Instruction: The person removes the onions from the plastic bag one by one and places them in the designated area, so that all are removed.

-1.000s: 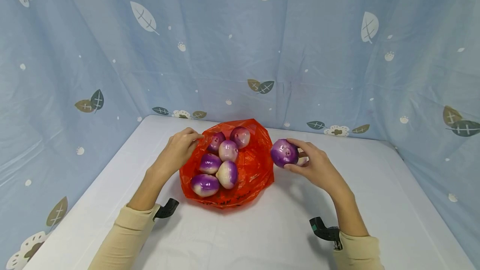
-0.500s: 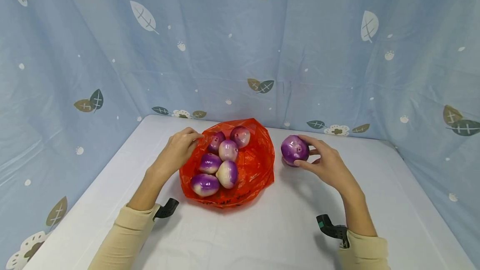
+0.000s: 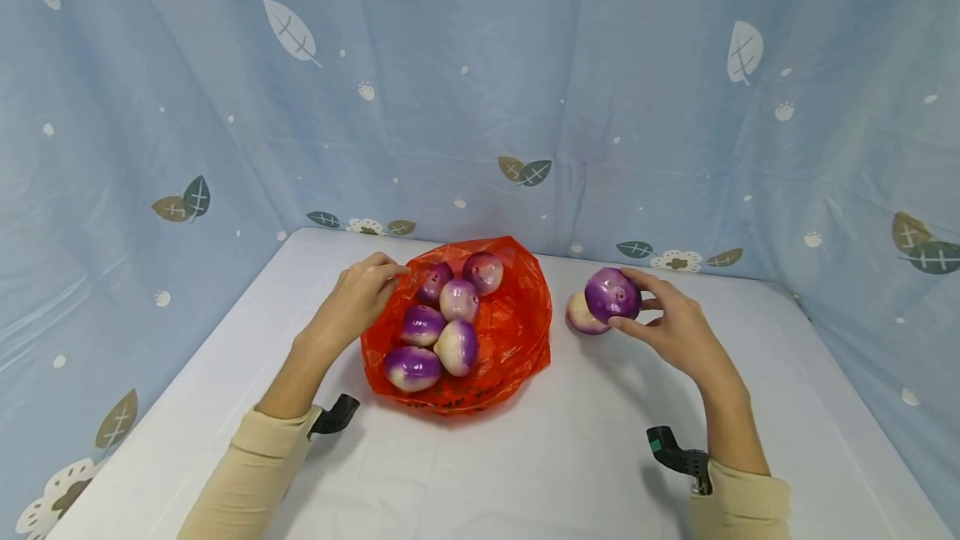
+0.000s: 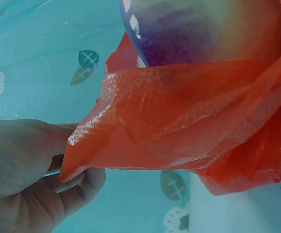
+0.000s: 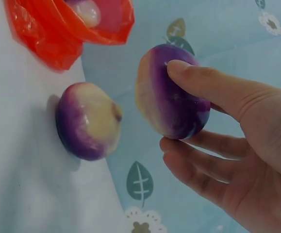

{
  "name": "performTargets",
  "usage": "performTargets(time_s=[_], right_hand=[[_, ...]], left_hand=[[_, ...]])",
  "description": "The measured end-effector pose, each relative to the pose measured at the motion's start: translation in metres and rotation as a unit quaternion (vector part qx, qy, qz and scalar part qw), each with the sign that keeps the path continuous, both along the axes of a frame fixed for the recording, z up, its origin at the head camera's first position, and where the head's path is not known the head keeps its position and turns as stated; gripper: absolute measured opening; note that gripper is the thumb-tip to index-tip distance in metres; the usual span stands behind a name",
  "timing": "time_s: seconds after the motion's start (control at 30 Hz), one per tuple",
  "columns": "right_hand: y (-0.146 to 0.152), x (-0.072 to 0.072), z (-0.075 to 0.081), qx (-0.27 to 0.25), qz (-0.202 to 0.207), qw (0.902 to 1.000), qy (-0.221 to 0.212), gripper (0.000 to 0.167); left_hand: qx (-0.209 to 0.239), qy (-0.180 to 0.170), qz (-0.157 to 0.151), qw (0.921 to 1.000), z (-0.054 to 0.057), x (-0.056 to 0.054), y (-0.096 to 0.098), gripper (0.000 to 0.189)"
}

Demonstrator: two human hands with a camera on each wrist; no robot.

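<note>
My left hand pinches the left rim of a red plastic bag; its thumb and fingers hold the bag's edge in the left wrist view. Several shiny purple-and-cream turnips lie inside the bag. With thumb and fingertips, my right hand grips another turnip to the right of the bag. In the right wrist view this held turnip is raised off the table, its purple end towards the palm. Just beside it, a second turnip rests on the table, partly hidden behind the held one in the head view.
A white cloth covers the table. Blue curtains with leaf and flower prints enclose the back and sides. Black wrist mounts stick out from both sleeves above the table.
My right hand has moved right with its turnip, away from the bag. The turnip on the table has come into view behind it. My left hand stays at the bag's rim.
</note>
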State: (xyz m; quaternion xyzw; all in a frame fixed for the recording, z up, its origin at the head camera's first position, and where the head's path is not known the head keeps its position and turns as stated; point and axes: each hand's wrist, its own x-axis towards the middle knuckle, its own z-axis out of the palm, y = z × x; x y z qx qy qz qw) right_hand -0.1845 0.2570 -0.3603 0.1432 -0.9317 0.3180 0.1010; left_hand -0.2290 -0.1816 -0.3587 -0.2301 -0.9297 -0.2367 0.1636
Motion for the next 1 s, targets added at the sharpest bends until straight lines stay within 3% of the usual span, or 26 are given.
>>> performTargets(time_s=[0.63,1.0], right_hand=[[0.023,0.001,-0.002,0.025,-0.034,0.9989,0.020,0.072],[0.031,0.002,-0.005,0.047,-0.056,0.9973,0.009,0.074]], left_hand=[[0.001,-0.005,0.002,1.0000,0.000,0.000,0.001,0.021],[0.000,-0.011,0.002,0.9999,0.000,0.000,0.001,0.021]])
